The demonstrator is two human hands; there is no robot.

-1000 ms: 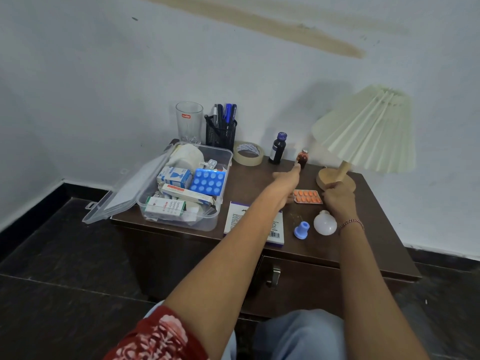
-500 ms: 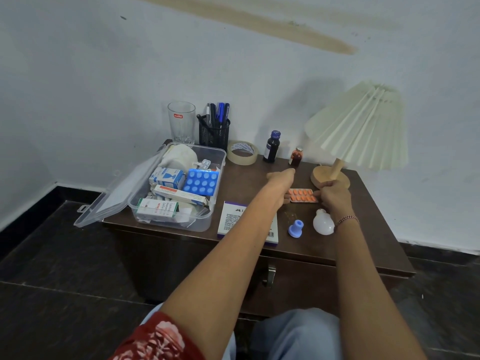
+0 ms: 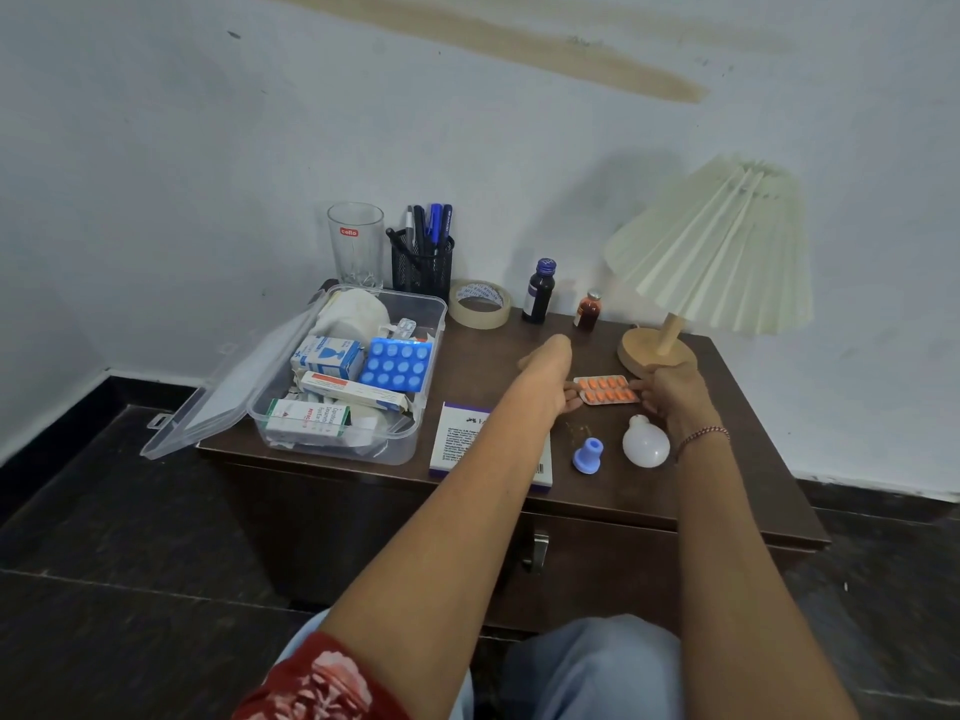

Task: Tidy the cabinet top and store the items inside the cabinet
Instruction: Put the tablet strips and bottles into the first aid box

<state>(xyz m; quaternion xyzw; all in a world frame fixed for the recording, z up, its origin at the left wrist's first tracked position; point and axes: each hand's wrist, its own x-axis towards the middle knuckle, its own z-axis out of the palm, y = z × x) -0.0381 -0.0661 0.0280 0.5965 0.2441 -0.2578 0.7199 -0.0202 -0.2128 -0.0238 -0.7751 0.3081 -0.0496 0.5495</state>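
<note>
Cabinet top [image 3: 737, 491], viewed from the front and above. The orange blister strip [image 3: 607, 389] sits right of centre, held at both ends: the left hand [image 3: 545, 379] curls its fingers round the left end, and the right hand [image 3: 675, 392] pinches the right end with its fingertips. Whether the strip rests on the wood or is lifted cannot be told.

Bare wood lies behind the left hand, up to the tape roll [image 3: 479, 304], the dark bottle [image 3: 538, 292] and the small brown bottle [image 3: 588, 310] by the wall. More bare wood runs along the right edge and the front right corner.

The lamp [image 3: 717, 246] crowds the right hand: its wooden base is just behind the knuckles. A white bulb [image 3: 645, 443] and a blue cap [image 3: 588, 454] lie just in front of the strip. A white booklet [image 3: 457, 439] lies under the left forearm at the front edge. The clear box [image 3: 415, 444], lid open and hanging past the left edge, fills the left side; a glass [image 3: 356, 246] and a pen holder [image 3: 422, 265] stand behind it.
</note>
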